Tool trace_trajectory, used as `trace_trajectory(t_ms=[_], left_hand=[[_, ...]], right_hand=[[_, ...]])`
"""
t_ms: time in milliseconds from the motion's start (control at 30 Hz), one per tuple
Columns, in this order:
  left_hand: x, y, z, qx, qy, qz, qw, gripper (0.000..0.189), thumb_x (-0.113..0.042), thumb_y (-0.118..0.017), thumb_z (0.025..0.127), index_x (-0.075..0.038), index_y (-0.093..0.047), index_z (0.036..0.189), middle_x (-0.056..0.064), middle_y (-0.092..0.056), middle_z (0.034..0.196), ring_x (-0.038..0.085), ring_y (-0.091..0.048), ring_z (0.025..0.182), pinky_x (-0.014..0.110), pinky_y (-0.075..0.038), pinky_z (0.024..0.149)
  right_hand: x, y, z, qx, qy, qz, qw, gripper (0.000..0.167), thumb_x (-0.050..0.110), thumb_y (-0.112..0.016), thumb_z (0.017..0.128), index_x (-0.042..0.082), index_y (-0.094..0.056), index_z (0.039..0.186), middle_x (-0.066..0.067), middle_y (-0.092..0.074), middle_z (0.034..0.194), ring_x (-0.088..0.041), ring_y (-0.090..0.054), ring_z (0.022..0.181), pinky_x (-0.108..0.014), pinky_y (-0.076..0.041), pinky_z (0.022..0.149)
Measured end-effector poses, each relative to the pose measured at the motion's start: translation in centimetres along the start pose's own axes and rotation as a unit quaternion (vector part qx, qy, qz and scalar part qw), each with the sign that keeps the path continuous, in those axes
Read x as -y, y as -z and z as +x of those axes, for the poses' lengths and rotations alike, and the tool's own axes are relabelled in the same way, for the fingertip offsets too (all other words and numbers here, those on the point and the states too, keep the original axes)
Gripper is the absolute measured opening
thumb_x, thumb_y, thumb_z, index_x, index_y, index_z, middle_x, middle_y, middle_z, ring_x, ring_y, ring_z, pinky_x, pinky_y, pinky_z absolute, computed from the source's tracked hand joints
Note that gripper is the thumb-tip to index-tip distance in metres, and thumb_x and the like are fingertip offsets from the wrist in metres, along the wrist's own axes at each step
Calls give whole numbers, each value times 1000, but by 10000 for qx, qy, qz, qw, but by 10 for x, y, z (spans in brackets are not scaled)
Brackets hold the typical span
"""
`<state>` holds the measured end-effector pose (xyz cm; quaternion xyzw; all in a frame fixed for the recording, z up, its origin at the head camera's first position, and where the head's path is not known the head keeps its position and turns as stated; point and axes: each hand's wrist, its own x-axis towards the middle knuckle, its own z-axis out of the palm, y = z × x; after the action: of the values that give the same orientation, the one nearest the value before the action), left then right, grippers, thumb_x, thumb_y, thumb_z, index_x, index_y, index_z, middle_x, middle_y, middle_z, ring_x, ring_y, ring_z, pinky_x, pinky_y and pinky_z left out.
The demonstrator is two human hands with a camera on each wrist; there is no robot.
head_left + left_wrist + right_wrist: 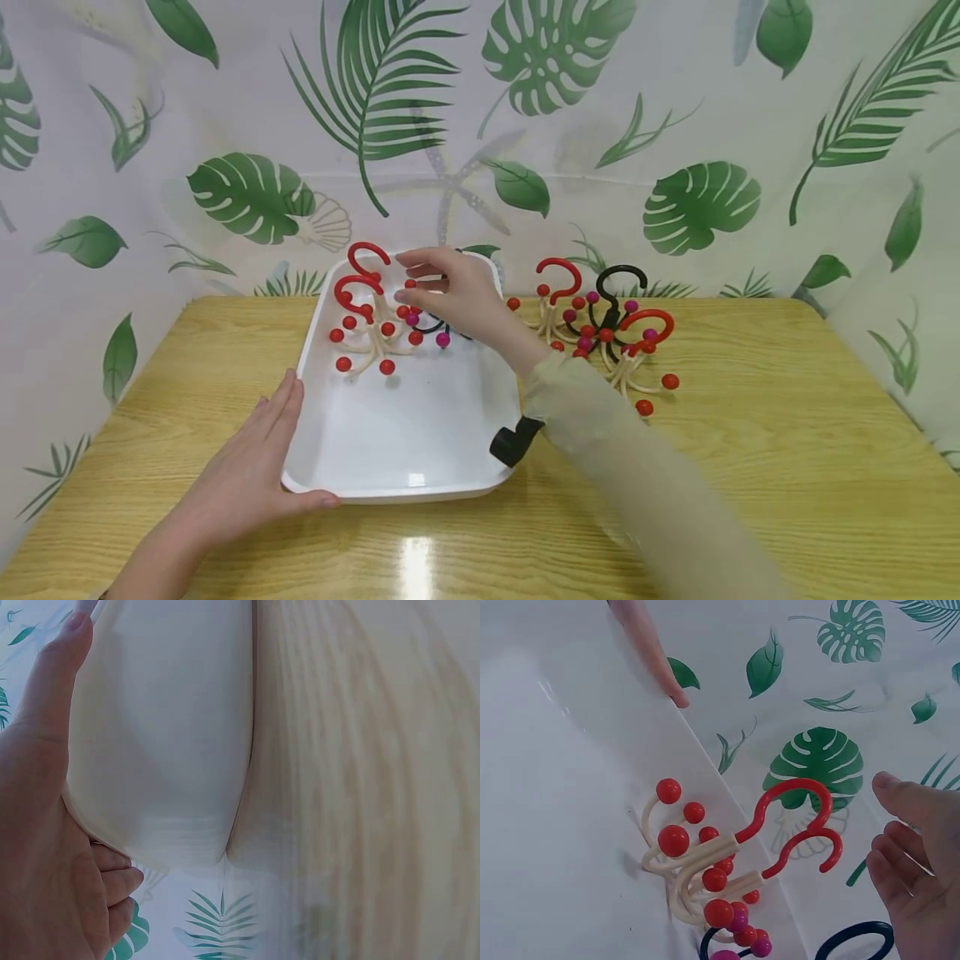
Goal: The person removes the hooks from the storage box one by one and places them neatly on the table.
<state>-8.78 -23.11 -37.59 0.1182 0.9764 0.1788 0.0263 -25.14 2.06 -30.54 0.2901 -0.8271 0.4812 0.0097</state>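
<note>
Hangers (377, 335), two of them red-hooked and beige, sit in the white tray (405, 425) just left of the right hand (459, 290), which partly hides a black hanger (443, 340) and hovers with fingers loosely parted, grasping nothing. The left hand (255, 458) rests spread against the tray's edge; right of the right hand, three other hangers (611, 321) cluster on the wooden surface (772, 433).

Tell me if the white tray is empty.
Not empty: red-hooked hangers sit at the far end of the tray; its near part is bare.

The tray (405, 429) is white (some hangers (711, 850) cream-and-red).
</note>
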Motion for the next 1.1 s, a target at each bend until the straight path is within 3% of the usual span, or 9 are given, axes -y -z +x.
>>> trace_trajectory(t_ms=[233,533,900,1100], left_hand=[[-1,0,1,25,12,10,10000,137,-84,-60,61,-3,0,152,13,3,159,43,-14,140,60,-24,108],[1,-1,-1,-64,-114,42,9999,136,-82,-61,61,-3,1,152,13,3,159,44,-15,140,59,-24,108],[-1,0,0,52,85,6,9999,137,-83,-62,60,-4,1,153,13,3,159,44,-15,140,61,-24,107],[0,0,-1,16,5,-9,10000,136,-83,-62,61,-4,1,153,12,4,159,41,-13,141,60,-23,108]], right_hand=[[-1,-21,15,152,-172,214,9995,45,15,-72,86,9,-56,128,-5,-58,126,-21,-56,115,-20,-48,91],[-7,-35,27,566,-635,284,9960,53,19,-70,89,14,-52,138,-3,-56,134,-16,-53,119,-22,-52,84],[-9,-48,34,452,-988,265,9937,42,20,-70,88,15,-59,129,0,-62,117,-16,-56,104,-19,-53,76],[-7,-50,34,243,-832,304,9958,31,17,-67,91,12,-64,122,0,-64,107,-14,-58,93,-19,-53,73]])
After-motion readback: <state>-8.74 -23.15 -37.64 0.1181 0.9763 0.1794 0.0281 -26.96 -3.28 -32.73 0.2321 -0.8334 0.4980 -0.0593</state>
